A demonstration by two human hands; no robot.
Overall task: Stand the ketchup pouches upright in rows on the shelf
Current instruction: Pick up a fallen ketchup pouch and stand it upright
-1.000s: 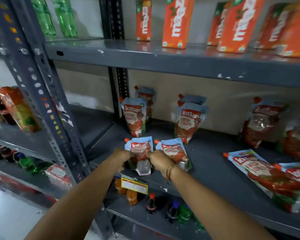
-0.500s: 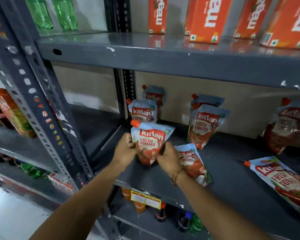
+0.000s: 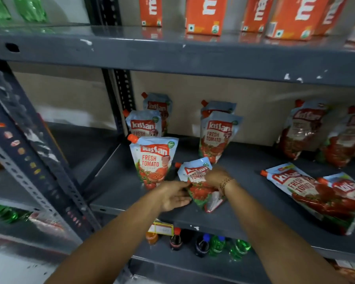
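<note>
A ketchup pouch (image 3: pixel 153 160) stands upright at the front of the left row on the grey shelf (image 3: pixel 119 187), with two more pouches (image 3: pixel 145 125) upright behind it. A second row of two upright pouches (image 3: pixel 218 136) stands to the right. Another pouch (image 3: pixel 199 181) lies flat near the shelf's front edge. My right hand (image 3: pixel 216 176) rests on its upper part and my left hand (image 3: pixel 173 196) touches its lower left side; whether either grips it is unclear. Two more pouches (image 3: pixel 316 193) lie flat at the right. Further pouches (image 3: pixel 303 130) lean against the back wall.
Orange juice cartons (image 3: pixel 205 15) line the shelf above. Soft-drink bottles (image 3: pixel 203 242) stand on the shelf below, behind a yellow price tag (image 3: pixel 162 228). A perforated grey upright (image 3: pixel 29 160) rises at the left, with green bottles (image 3: pixel 29 9) beyond it.
Both hands set the held pouch upright in front of the left row and let go of it. They then moved right and down onto the pouch lying flat.
</note>
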